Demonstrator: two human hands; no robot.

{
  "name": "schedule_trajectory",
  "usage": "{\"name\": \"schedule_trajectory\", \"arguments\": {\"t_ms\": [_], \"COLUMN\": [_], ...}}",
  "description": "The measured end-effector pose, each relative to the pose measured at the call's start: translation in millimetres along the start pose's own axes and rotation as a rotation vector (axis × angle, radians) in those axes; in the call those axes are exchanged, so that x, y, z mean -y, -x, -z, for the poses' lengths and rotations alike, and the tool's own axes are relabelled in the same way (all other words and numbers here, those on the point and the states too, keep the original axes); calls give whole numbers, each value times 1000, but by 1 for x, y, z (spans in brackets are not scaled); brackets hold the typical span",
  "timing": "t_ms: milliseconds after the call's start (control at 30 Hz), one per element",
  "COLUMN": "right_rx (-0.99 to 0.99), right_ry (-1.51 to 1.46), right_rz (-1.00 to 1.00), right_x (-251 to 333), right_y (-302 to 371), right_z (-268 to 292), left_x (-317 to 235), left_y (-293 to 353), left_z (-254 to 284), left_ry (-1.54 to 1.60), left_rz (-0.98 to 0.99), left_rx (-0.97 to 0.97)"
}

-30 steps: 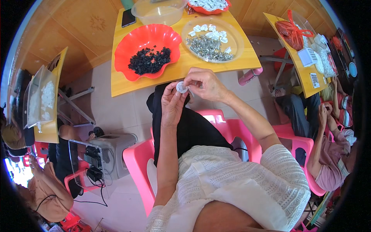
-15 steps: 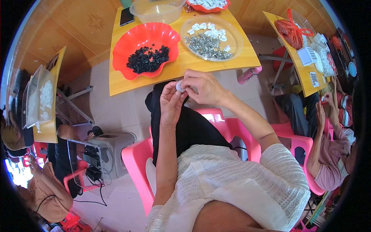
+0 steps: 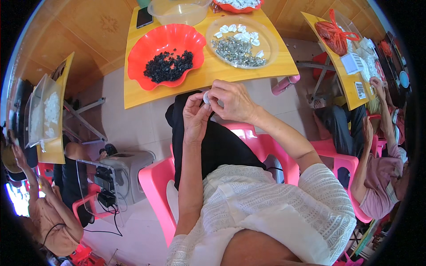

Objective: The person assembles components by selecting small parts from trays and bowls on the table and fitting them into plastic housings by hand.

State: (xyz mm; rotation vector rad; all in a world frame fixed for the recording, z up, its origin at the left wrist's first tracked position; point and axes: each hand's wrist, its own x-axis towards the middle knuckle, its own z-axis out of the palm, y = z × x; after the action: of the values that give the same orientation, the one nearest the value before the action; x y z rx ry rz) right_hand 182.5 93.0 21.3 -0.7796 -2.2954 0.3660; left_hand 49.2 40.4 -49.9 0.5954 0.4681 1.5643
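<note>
Between my two hands, just off the table's front edge, is a small white round plastic piece (image 3: 206,98). My left hand (image 3: 195,116) pinches it between thumb and fingertips. From the other side the curled fingers of my right hand (image 3: 230,101) close on the same piece; their tips are partly hidden. On the table ahead stands a red wavy-rimmed bowl (image 3: 138,52) with many small black parts (image 3: 168,66). To its right a clear round tray (image 3: 271,43) holds small shiny metal parts (image 3: 237,52) and several white plastic pieces (image 3: 242,29).
The yellow table (image 3: 146,98) also carries a clear basin (image 3: 177,15), a phone (image 3: 144,17) and another red bowl (image 3: 237,9) of white pieces. A pink bottle (image 3: 285,85) stands below its edge. Other people sit at side tables left and right.
Both my hands stay at the same spot, and the white piece has turned a little between the fingers. At both sides, other people's arms have shifted toward their tables.
</note>
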Motion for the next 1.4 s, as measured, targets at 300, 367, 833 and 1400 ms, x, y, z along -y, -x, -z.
{"name": "schedule_trajectory", "arguments": {"t_ms": [300, 367, 833, 1400], "right_rx": [-40, -38, -32, 288], "right_ry": [-10, -7, -270, -813], "right_rz": [-79, -110, -298, -607], "right_x": [2, 1, -13, -14], "right_y": [3, 3, 2, 1], "right_z": [-7, -8, -13, -9], "left_x": [1, 1, 1, -8], "left_y": [-2, -2, -1, 10], "left_z": [-1, -2, -9, -12], "left_ry": [20, 20, -152, -313], "left_rz": [-16, -17, -7, -132], "left_rx": [-28, -29, -90, -335]}}
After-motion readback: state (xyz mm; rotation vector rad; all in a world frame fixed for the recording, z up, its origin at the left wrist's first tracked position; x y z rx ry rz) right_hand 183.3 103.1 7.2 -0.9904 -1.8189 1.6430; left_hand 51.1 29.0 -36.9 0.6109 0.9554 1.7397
